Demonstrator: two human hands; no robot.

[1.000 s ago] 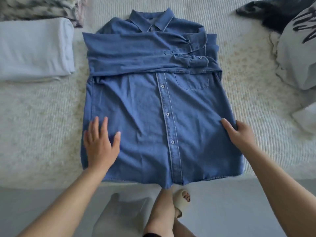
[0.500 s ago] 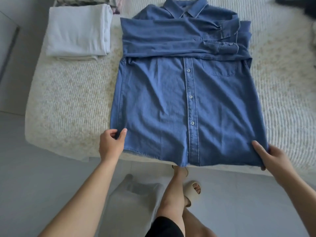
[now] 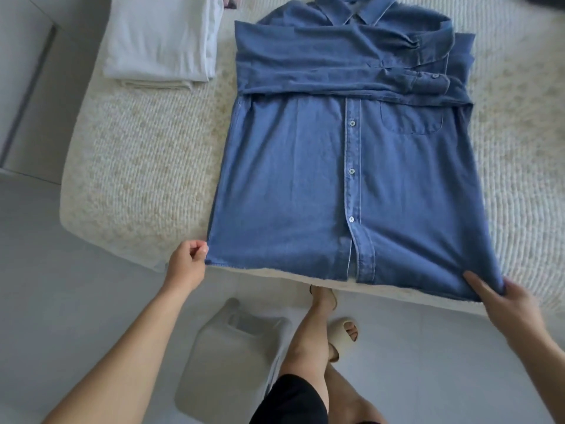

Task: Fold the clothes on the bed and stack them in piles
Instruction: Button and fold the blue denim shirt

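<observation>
A denim shirt (image 3: 351,179) lies face up on the bed (image 3: 137,154), buttoned, collar at the far side, both sleeves folded across the chest. Its hem reaches the bed's near edge. The person's left hand (image 3: 186,264) pinches the hem's left corner between thumb and curled fingers; the right hand (image 3: 507,304) grips the right corner, thumb on top and fingers tucked beneath the cloth. A folded white garment (image 3: 162,38) sits at the bed's far left, well apart from the shirt. On the floor below stands a pale plastic jug (image 3: 226,359).

The denim looks soft but weighty, likely to hold a crease and drape rather than slip. The two hem corners seem the sound places to hold it for lifting the lower half up toward the collar.
</observation>
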